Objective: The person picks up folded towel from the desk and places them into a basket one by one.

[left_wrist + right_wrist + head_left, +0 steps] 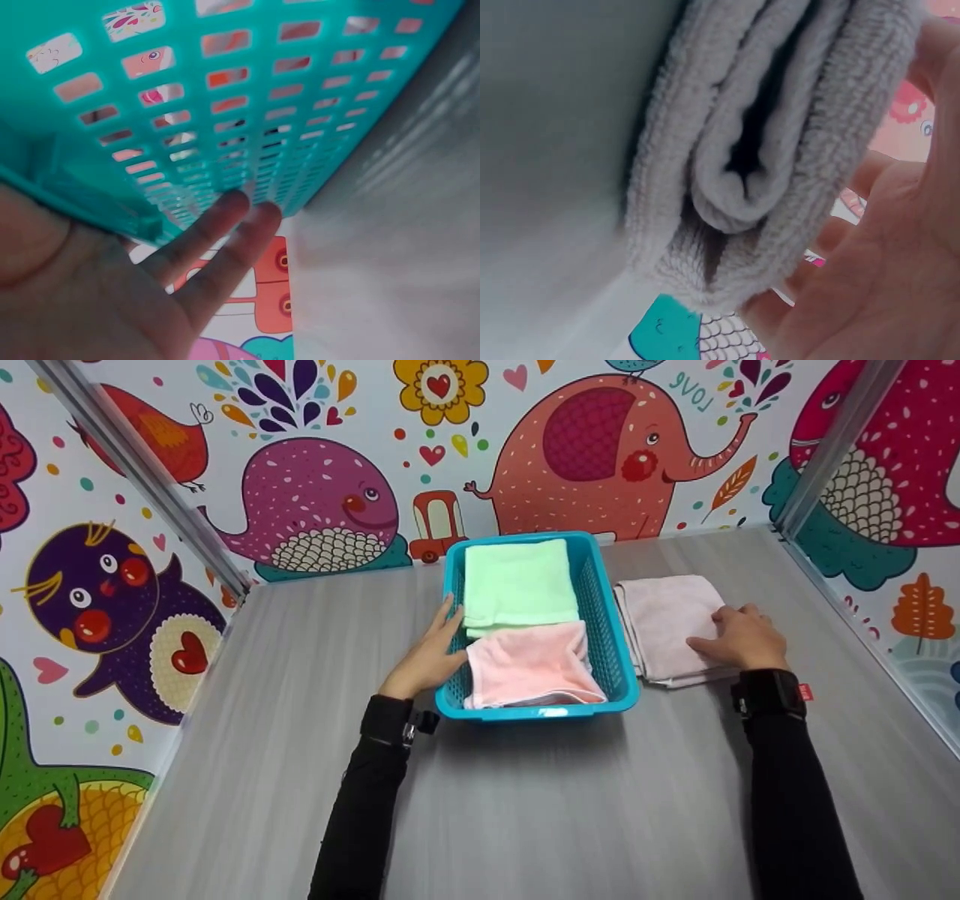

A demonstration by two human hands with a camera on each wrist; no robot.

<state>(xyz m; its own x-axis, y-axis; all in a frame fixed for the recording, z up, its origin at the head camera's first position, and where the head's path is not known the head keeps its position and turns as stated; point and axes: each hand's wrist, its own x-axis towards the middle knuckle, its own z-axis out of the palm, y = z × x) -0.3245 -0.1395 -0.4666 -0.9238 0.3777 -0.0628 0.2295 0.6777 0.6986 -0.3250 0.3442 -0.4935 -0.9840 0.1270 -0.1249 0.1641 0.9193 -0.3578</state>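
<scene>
A turquoise plastic basket point(609, 660) with slotted walls stands on the table. Inside it, a folded light green towel point(517, 581) lies behind a folded pink towel point(529, 667). My left hand point(427, 660) is at the basket's left side, thumb at the rim; in the left wrist view its extended fingers point(225, 262) lie along the outer wall. Right of the basket is a thickly folded pale pink towel point(671, 626), its rolled layers showing in the right wrist view. My right hand point(746, 637) rests on this towel's right edge, fingers loosely bent.
The grey table point(525, 810) reaches back to a wall printed with cartoon animals, including an elephant point(585, 457). Side panels with metal corner posts point(150, 472) stand at left and right. The basket's far end is close to the back wall.
</scene>
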